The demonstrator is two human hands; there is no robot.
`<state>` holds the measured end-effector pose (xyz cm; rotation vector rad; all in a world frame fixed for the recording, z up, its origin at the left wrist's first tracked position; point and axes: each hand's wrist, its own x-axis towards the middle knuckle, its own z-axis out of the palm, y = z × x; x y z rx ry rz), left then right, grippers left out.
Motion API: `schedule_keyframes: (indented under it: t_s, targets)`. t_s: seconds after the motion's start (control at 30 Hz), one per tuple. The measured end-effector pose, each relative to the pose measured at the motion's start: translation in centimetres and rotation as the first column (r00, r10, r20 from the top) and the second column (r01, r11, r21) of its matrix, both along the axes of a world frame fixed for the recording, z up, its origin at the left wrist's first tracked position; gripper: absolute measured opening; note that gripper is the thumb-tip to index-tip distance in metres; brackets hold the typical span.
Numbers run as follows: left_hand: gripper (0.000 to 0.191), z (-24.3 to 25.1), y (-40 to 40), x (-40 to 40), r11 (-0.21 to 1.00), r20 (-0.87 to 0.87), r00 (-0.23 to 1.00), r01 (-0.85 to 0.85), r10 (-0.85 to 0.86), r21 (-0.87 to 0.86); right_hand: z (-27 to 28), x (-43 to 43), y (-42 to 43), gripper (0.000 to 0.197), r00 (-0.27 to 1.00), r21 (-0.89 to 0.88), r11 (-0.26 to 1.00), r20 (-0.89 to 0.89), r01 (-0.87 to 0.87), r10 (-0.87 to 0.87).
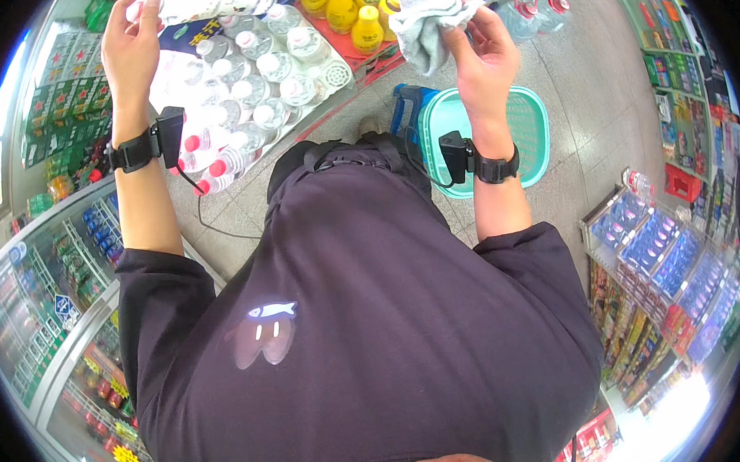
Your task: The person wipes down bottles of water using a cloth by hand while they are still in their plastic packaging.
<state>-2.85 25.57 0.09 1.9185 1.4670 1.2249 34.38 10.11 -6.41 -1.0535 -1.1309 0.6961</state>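
At the upper left, my left hand is closed round the cap end of a large bottle with a patterned wrap, which lies on its side above the other bottles. A light grey cloth hangs from my right hand, pinched between thumb and fingers. Clear plastic bottles with white caps stand in rows below the held bottle, and bottles with red caps are at the near corner. Yellow bottles stand left of the cloth. Each wrist bears a strapped black device.
A turquoise plastic basket is below my right forearm, beside a blue stool or frame. Large water jugs stand on the floor. Glass-door coolers line the left; a rack of bottles and stocked shelves are at the right.
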Motion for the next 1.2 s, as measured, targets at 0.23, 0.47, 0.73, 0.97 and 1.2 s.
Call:
schedule_keyframes:
  t_s: [0.23,0.47,0.73,0.97,1.2]
  targets:
    - [0.030,-2.3,2.9,2.1,0.998,-0.075,0.997,-0.003,-0.002,-0.068,-0.3,1.5,-0.9,0.032,0.987,-0.028,0.989,-0.060,0.146,-0.147]
    - [0.015,-5.1,5.6,4.3,0.999,-0.157,0.986,0.052,-0.050,0.009,0.9,0.7,-2.4,0.033,0.966,-0.099,0.964,-0.051,0.246,-0.252]
    - [0.017,-3.4,4.7,6.7,0.953,-0.278,0.941,0.111,-0.192,-0.283,2.2,-0.7,-4.3,0.033,0.929,-0.131,0.921,0.002,0.366,-0.369]
    - [0.014,-9.0,6.9,6.2,0.976,-0.494,0.847,0.218,-0.194,-0.009,2.6,-1.7,-5.9,0.033,0.909,-0.150,0.897,0.070,0.417,-0.411]
    - [0.021,-15.0,9.4,5.4,0.956,-0.717,0.651,0.282,-0.250,-0.078,2.3,-2.0,-6.5,0.034,0.908,-0.175,0.891,0.093,0.418,-0.408]
